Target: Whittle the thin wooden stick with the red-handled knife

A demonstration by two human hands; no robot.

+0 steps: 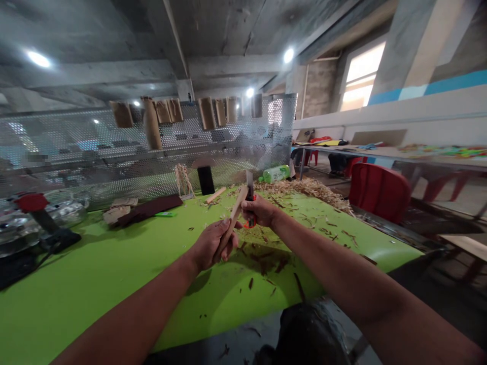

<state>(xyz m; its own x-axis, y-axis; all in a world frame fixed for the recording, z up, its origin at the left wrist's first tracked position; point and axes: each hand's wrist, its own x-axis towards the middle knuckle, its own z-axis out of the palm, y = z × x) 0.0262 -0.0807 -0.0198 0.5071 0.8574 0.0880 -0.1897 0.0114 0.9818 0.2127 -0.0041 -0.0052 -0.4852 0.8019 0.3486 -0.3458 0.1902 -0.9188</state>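
My left hand point(213, 241) is wrapped round the lower part of a pale wooden stick point(236, 209), which slants up and away from me over the green table. My right hand point(261, 210) grips the red and black handle of a utility knife point(249, 190). The knife's blade points upward, close beside the stick's upper end; whether the two touch I cannot tell. Beneath both hands, dark and light wood shavings point(274, 258) are scattered on the tabletop.
The green table point(125, 274) carries a shavings heap point(308, 190), a green plastic bottle point(277, 174), a phone-like black slab point(206, 180), another wooden stick point(215, 195) and brown sheets point(152, 209). A red-topped tool point(41, 218) stands left. A perforated metal screen point(175, 147) borders the back; a red chair point(378, 192) stands right.
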